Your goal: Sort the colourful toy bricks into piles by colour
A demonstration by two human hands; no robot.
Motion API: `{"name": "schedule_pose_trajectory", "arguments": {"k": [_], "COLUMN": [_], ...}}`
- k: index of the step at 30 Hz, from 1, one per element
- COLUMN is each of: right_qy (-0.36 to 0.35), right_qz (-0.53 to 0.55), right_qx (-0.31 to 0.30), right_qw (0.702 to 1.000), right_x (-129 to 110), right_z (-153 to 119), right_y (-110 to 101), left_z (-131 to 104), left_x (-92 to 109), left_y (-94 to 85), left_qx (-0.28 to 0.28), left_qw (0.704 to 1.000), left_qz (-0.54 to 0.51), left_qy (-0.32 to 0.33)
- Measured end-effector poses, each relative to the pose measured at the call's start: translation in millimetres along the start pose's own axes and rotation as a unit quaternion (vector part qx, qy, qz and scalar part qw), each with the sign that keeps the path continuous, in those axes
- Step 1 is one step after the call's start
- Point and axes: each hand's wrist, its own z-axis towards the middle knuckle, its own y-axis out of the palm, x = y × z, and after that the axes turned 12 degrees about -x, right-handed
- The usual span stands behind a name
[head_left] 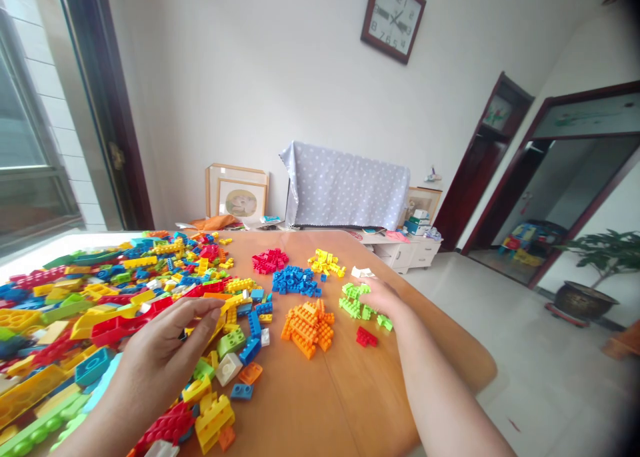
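Some right fingers [379, 297] reach green bricks [352, 307]; left fingers [200, 306] curl, barely parted.

Two hands [167, 340], five larger single-colour brick piles [307, 325], one mixed heap [100, 290]; perhaps one white pile [362, 272], blurred.

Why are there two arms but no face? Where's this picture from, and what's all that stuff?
No robot here, just a person's two bare hands. The camera sits on the person's head, looking forward and down, so you see roughly what they see. On the table are toy bricks: a big mixed heap on the left, then a red pile, blue pile, yellow pile, orange pile and green pile. The left hand is over the heap; the right hand is at the green pile. I can't tell whether either holds a brick.
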Motion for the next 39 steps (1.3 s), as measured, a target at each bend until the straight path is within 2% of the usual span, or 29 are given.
{"name": "schedule_pose_trajectory", "arguments": {"k": [4,15,20,25,28,32,36,39], "right_qy": [0.004,-0.008,-0.013,-0.021,-0.024,-0.040,-0.071,-0.095], "right_qz": [-0.028,-0.038,0.019,0.145,0.255,0.396,0.488,0.579], "right_qx": [-0.040,-0.053,-0.048,-0.025,-0.027,-0.052,-0.094,-0.155], "right_qw": [0.999,0.998,0.999,0.989,0.966,0.916,0.865,0.795], "right_x": [-0.7,0.8,-1.4,-8.2,-20.0,-49.8,-98.4,-146.9], "right_z": [7.1,19.9,21.4,14.4,3.4,-11.4,-21.8,-32.2], "right_y": [0.5,1.2,-2.5,-12.1,-18.7,-18.6,-8.6,0.3], "left_z": [1.6,0.5,-0.3,-1.5,-1.1,-0.7,0.1,0.3], "left_x": [-1.9,-1.1,-2.2,-3.5,-1.2,1.0,2.1,5.3], "left_y": [0.7,0.5,-0.5,-0.7,-1.0,-1.1,-0.8,-2.2], "left_qx": [-0.001,-0.001,0.002,0.001,0.000,-0.007,-0.006,-0.009], "left_qw": [1.000,1.000,1.000,1.000,1.000,1.000,0.999,0.995], "left_qz": [0.002,0.012,0.011,0.011,0.006,-0.012,-0.045,-0.090], "left_qy": [0.012,0.000,-0.002,0.000,0.003,0.002,-0.015,-0.043]}}
